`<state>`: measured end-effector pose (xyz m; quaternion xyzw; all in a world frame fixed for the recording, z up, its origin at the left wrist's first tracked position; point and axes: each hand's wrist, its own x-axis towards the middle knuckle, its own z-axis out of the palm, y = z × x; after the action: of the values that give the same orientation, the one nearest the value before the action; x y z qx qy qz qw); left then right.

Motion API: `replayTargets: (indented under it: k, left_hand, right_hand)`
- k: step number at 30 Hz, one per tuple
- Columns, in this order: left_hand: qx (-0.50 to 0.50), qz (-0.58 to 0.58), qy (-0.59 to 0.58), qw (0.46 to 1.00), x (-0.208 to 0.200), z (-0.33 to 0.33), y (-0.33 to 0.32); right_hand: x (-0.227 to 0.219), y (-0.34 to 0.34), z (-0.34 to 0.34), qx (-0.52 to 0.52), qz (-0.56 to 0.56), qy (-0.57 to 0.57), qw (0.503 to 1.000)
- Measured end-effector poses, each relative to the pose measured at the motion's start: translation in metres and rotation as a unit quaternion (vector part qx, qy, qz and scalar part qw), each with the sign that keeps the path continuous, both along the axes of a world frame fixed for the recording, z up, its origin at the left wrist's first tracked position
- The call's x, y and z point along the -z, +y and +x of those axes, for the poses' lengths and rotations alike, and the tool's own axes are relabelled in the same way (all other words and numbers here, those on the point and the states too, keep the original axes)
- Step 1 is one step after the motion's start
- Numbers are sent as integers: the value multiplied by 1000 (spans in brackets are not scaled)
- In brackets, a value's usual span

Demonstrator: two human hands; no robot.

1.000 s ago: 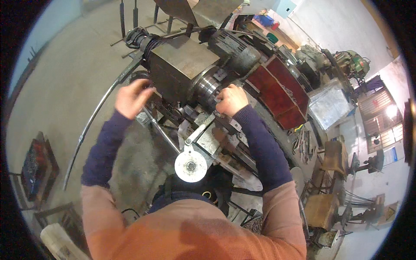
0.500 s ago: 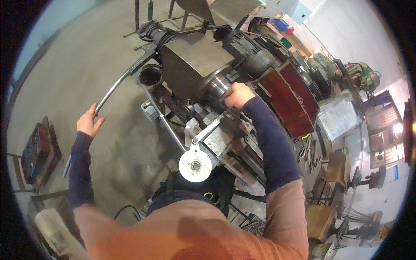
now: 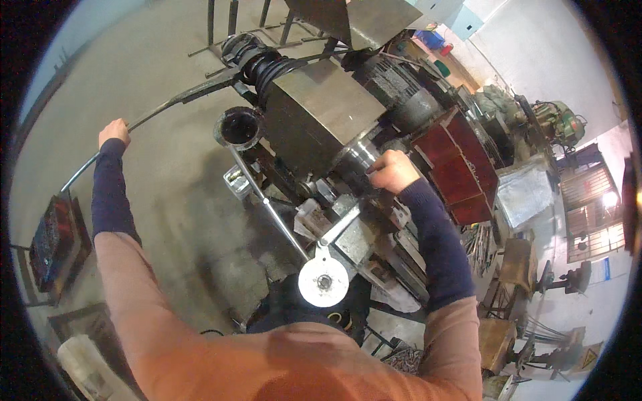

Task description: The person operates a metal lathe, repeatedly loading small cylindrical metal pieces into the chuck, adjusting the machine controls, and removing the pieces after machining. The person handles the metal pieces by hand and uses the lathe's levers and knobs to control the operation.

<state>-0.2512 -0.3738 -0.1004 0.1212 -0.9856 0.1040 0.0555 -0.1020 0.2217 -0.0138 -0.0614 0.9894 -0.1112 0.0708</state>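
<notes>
My left hand (image 3: 115, 131) is closed around a long metal lever (image 3: 152, 113), well out to the left. The lever runs from the far end of a bulky lathe-like machine (image 3: 328, 93) past my fist. My right hand (image 3: 396, 172) has its fingers curled at the front of the shiny round spindle (image 3: 356, 156). Whatever those fingers hold is hidden behind the hand. Below it lies the machine's slide, with a pale metal arm (image 3: 340, 225) reaching to a white round disc (image 3: 311, 291) close to my body.
A dark round cup (image 3: 239, 127) with a metal rod stands left of the housing. Right of the spindle are a red box (image 3: 455, 164), a motor (image 3: 394, 83) and loose rods (image 3: 481, 248). A dark red case (image 3: 57, 244) stands at the far left.
The lever has swung outward and away, my left hand moving with it and its thumb now wrapped in. My right hand stays at the spindle; the whole view has shifted slightly.
</notes>
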Motion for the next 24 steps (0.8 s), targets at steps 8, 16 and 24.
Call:
replayTargets:
  k: [8, 16, 24]
  left_hand:
    - [331, 297, 384, 809, 56, 15, 116]
    - [176, 111, -155, 966, 249, 9, 219]
    - [201, 40, -145, 968, 195, 14, 205]
  right_hand:
    - [-7, 15, 38, -108, -39, 262, 958]
    - [-3, 112, 239, 120, -55, 253, 958]
    - [53, 246, 445, 553, -37, 162, 817]
